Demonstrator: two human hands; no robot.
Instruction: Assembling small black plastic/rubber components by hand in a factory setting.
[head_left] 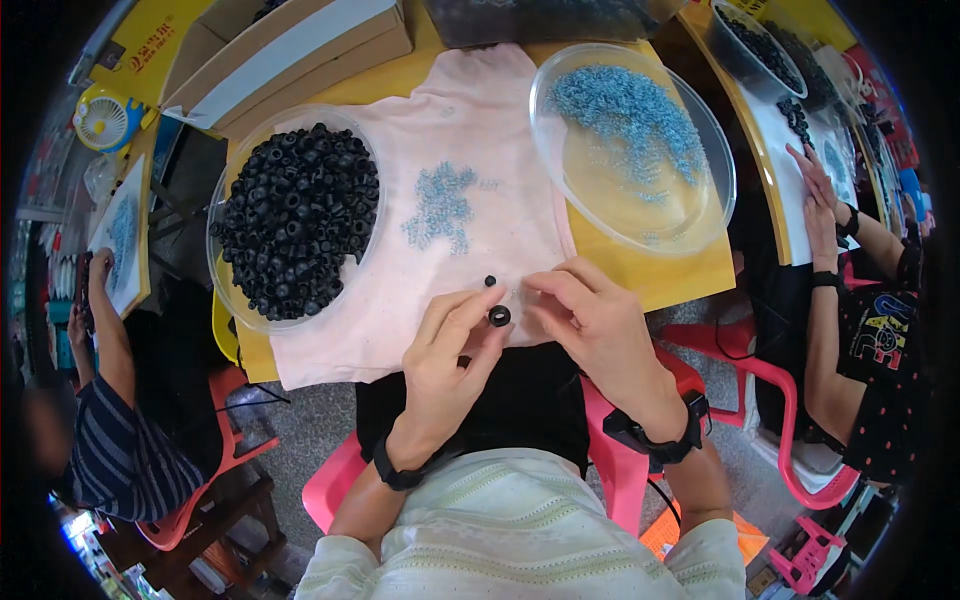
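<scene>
My left hand point(452, 335) pinches a small black ring-shaped part point(499, 316) between thumb and fingers, its hole facing up. A smaller black piece point(490, 281) shows at the tip of its index finger. Close beside it, my right hand point(595, 325) has its thumb and fingers drawn together in a pinch. Whatever lies between those fingertips is too small to make out. Both hands are over the near edge of a pale pink cloth shaped like a shirt point(400, 285). A loose pile of tiny light-blue pieces point(440, 205) lies on the cloth beyond my hands.
A clear round tub point(382, 195) heaped with black parts stands left, partly on the cloth. On the right, another clear tub point(727, 200) holds tiny blue pieces. A cardboard box point(300, 60) sits at the back left of the yellow table point(690, 275). People work at tables on both sides.
</scene>
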